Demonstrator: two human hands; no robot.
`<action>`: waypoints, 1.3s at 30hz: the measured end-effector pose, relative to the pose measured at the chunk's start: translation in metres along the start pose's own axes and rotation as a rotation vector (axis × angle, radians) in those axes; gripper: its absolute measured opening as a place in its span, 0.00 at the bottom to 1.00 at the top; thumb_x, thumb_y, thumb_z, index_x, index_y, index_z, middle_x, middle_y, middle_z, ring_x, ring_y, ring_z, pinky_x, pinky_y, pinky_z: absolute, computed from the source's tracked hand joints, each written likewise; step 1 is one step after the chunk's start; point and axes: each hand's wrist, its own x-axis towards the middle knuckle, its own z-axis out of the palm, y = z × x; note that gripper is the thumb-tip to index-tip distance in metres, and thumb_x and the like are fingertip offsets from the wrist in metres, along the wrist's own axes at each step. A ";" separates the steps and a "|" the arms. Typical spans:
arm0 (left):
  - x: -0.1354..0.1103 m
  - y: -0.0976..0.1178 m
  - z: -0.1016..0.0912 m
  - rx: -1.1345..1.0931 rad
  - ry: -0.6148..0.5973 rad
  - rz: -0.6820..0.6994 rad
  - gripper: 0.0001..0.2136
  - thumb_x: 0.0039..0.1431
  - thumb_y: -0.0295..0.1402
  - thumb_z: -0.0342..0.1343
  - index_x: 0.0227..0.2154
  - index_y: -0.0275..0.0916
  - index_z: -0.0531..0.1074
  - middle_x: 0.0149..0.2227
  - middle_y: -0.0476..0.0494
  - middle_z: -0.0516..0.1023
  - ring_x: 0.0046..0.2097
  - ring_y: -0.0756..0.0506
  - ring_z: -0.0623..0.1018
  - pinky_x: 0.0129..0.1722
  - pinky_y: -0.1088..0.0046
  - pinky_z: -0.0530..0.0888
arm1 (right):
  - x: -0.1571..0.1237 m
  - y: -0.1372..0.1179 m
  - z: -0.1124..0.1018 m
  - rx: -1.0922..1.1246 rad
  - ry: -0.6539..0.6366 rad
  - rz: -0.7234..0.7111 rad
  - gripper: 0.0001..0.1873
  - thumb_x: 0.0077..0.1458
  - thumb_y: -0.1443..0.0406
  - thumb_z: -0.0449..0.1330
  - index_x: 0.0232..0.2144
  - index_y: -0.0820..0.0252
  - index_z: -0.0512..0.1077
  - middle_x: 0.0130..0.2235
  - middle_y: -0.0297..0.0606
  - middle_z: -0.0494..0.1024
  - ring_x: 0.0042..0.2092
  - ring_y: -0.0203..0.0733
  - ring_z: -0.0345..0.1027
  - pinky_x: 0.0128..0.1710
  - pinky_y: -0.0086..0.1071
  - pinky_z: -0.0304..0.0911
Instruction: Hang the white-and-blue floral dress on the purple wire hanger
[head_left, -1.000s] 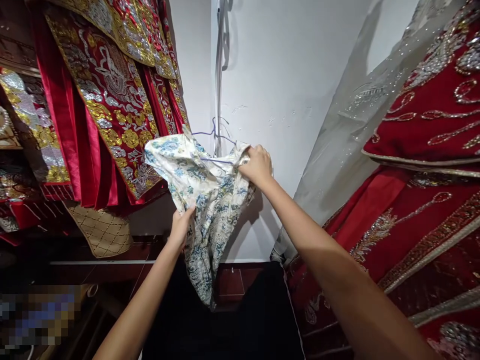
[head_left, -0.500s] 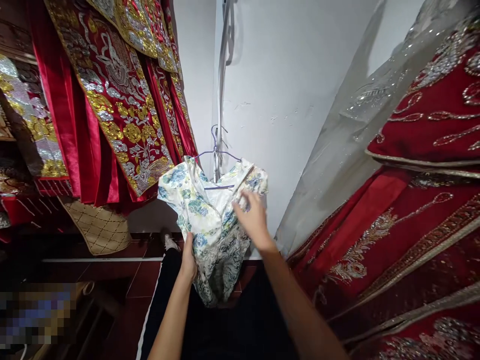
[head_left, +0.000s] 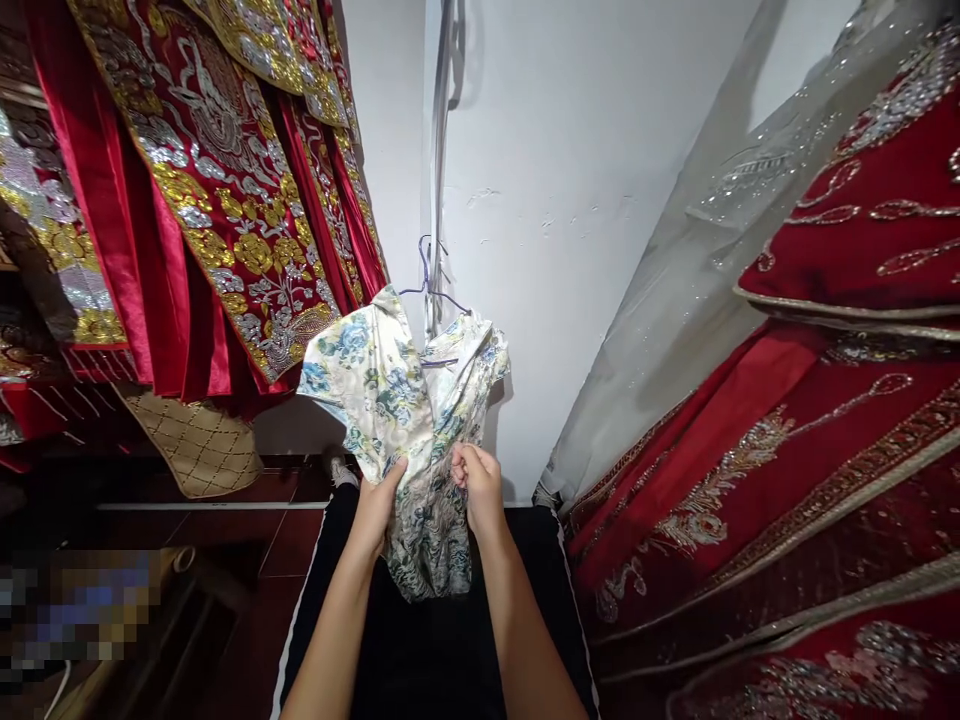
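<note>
A small cream dress with a blue and green floral print (head_left: 390, 385) hangs on a thin purple wire hanger (head_left: 431, 290) in front of the white wall. My left hand (head_left: 381, 505) grips the fabric at the dress's left side near the waist. My right hand (head_left: 474, 482) is closed in a pinch on the fabric at the dress's right side, at about the same height. Both arms reach up from below.
Red garments with heavy gold and silver embroidery (head_left: 217, 190) hang close on the left. More red embroidered garments (head_left: 832, 430) and a sheer sequined veil (head_left: 697, 290) crowd the right. A dark mat (head_left: 442, 650) lies below on red floor tiles (head_left: 277, 540).
My right hand left the dress's shoulder and came down to its waist. My left hand kept hold of the fabric, and the dress now hangs straighter.
</note>
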 end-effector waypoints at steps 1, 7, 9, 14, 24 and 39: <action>0.000 0.002 -0.002 0.009 0.025 -0.030 0.38 0.54 0.40 0.65 0.66 0.47 0.57 0.68 0.44 0.60 0.68 0.39 0.60 0.68 0.58 0.57 | -0.001 -0.001 -0.002 0.003 0.023 -0.009 0.18 0.53 0.54 0.60 0.19 0.58 0.64 0.18 0.28 0.59 0.21 0.33 0.49 0.22 0.30 0.45; -0.019 0.020 -0.001 -0.057 -0.161 -0.166 0.31 0.53 0.41 0.66 0.59 0.41 0.69 0.57 0.38 0.75 0.62 0.35 0.70 0.64 0.58 0.64 | -0.007 0.001 0.010 -0.142 -0.161 0.006 0.21 0.57 0.47 0.58 0.27 0.57 0.66 0.21 0.29 0.66 0.21 0.33 0.55 0.22 0.29 0.47; -0.026 0.024 0.005 -0.063 -0.199 -0.182 0.29 0.53 0.41 0.66 0.57 0.38 0.72 0.54 0.36 0.78 0.60 0.34 0.73 0.64 0.57 0.65 | -0.010 -0.002 0.017 -0.151 -0.200 -0.039 0.21 0.59 0.46 0.56 0.27 0.57 0.64 0.21 0.29 0.67 0.21 0.33 0.56 0.22 0.29 0.49; -0.025 0.025 0.004 -0.057 -0.247 -0.199 0.27 0.54 0.40 0.65 0.56 0.39 0.71 0.55 0.36 0.77 0.61 0.35 0.72 0.63 0.56 0.64 | -0.014 -0.015 0.018 -0.110 -0.148 -0.076 0.18 0.58 0.51 0.58 0.25 0.57 0.65 0.20 0.27 0.61 0.22 0.32 0.52 0.23 0.28 0.48; -0.015 0.006 -0.002 0.519 0.433 0.570 0.31 0.52 0.38 0.65 0.58 0.41 0.63 0.58 0.34 0.66 0.59 0.36 0.68 0.59 0.56 0.65 | -0.022 -0.032 0.005 -0.149 -0.146 -0.086 0.13 0.54 0.62 0.58 0.20 0.60 0.70 0.19 0.30 0.63 0.24 0.33 0.54 0.25 0.29 0.47; -0.025 0.004 0.040 0.764 -0.230 0.472 0.10 0.66 0.38 0.47 0.32 0.41 0.67 0.27 0.50 0.69 0.30 0.47 0.71 0.31 0.75 0.63 | 0.058 -0.107 -0.007 -1.029 -0.285 -0.397 0.16 0.61 0.58 0.53 0.24 0.59 0.68 0.22 0.31 0.66 0.25 0.36 0.56 0.28 0.30 0.48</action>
